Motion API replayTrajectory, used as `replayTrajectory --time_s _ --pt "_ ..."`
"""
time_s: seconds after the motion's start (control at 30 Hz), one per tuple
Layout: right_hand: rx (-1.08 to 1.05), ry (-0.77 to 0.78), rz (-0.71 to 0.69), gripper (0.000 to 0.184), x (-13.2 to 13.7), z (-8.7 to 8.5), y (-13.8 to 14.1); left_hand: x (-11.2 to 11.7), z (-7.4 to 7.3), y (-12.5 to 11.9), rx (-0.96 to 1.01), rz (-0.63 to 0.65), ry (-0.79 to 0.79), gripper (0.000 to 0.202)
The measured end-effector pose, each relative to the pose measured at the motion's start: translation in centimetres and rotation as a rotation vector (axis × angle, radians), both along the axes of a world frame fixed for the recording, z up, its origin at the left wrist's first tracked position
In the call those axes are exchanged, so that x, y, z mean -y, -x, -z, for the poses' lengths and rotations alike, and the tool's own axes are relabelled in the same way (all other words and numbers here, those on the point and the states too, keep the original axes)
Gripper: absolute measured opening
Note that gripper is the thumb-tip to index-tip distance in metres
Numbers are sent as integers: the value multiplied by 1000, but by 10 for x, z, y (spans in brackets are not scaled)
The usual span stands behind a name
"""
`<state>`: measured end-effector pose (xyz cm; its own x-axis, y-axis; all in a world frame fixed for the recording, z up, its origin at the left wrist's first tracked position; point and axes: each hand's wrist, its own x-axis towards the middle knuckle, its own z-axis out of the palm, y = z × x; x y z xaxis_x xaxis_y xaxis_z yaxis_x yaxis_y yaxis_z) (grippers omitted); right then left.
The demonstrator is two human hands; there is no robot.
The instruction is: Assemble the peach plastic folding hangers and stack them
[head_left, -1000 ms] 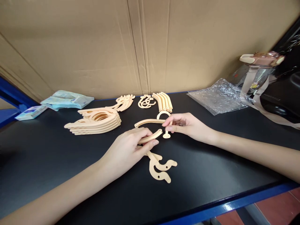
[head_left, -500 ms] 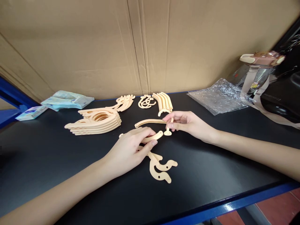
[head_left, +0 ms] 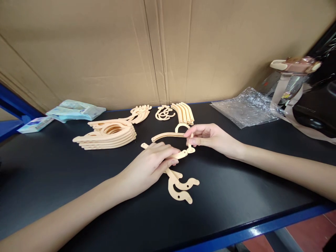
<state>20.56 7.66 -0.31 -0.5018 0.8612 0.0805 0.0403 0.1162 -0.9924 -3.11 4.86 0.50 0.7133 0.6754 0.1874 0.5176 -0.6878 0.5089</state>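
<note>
My left hand (head_left: 149, 161) is closed round a curved cream hanger arm (head_left: 181, 154); its holed tip sticks out past my fingertips and its other end shows behind my knuckles. In my right hand (head_left: 214, 140) a cream hanger hook (head_left: 181, 126) is pinched, curve up, with its flat round foot (head_left: 191, 150) beside the tip of the arm. Whether foot and tip touch, I cannot tell. Behind my hands lies another curved hanger arm (head_left: 166, 135). Flat cream pieces with curled, holed ends (head_left: 174, 189) lie in front of my left hand, partly hidden under it.
Stacked cream hanger parts (head_left: 110, 141) stand at left. Behind are a bundle of long pieces (head_left: 140, 114), loose hooks (head_left: 163, 113) and a row of curved arms (head_left: 185, 113). Tissue packs (head_left: 76, 111), a clear plastic bag (head_left: 241, 108) and a strapped bottle (head_left: 294, 68) sit farther out.
The arm in my left hand has moved right, up to the hook's foot. My right hand has turned the hook, so its curve now shows behind my fingers.
</note>
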Motion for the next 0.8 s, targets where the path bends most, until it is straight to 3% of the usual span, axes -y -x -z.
replayTrajectory --time_s 0.13,0.43,0.8 --pt "64 -31 -46 21 2 0 2 -3 1 -1 24 13 5 24" --pt "-44 32 -91 13 -4 -2 -4 -3 4 0 37 3 -78 17" --pt "-54 121 -112 18 -4 -2 -6 -4 5 1 83 76 -88 21"
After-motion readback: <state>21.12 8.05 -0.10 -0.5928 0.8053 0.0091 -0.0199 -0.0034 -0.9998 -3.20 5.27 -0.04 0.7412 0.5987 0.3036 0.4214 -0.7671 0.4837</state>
